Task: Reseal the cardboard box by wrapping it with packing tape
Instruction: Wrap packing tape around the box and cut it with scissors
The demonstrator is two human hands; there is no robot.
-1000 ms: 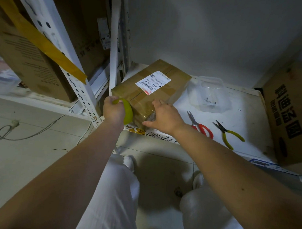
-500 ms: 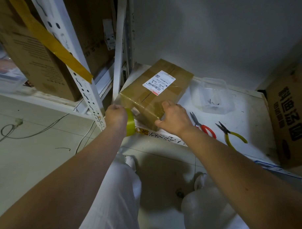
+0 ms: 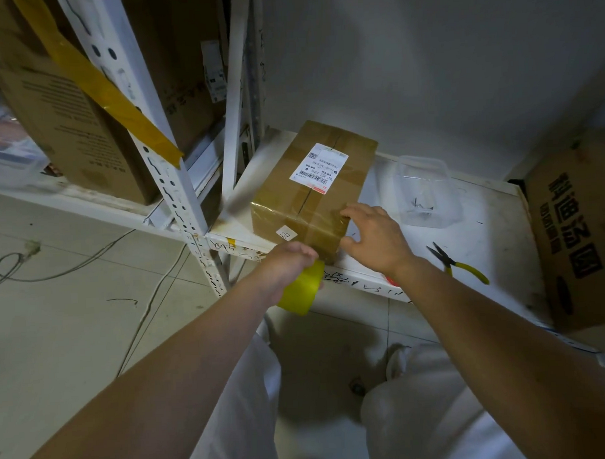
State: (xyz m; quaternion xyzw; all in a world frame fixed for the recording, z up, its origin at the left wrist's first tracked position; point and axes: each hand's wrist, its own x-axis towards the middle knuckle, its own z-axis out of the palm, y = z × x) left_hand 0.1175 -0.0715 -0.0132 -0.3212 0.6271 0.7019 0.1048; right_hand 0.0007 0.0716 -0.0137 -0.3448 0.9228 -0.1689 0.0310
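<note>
A brown cardboard box with a white shipping label lies on a white shelf board, its near end at the board's front edge. Glossy tape bands cross its near end. My left hand grips a yellow-green roll of packing tape just below and in front of the box's near face. My right hand rests on the box's near right corner, fingers spread on top and thumb against the side.
Yellow-handled pliers lie right of my right wrist. A clear plastic tub stands beside the box. A white perforated shelf post rises at the left. A large printed carton stands at the right. Cables trail on the tiled floor.
My left hand has carried the tape roll from the box's left near corner down and right, below its near face. My right hand has shifted right along the near edge to the box's right corner.
</note>
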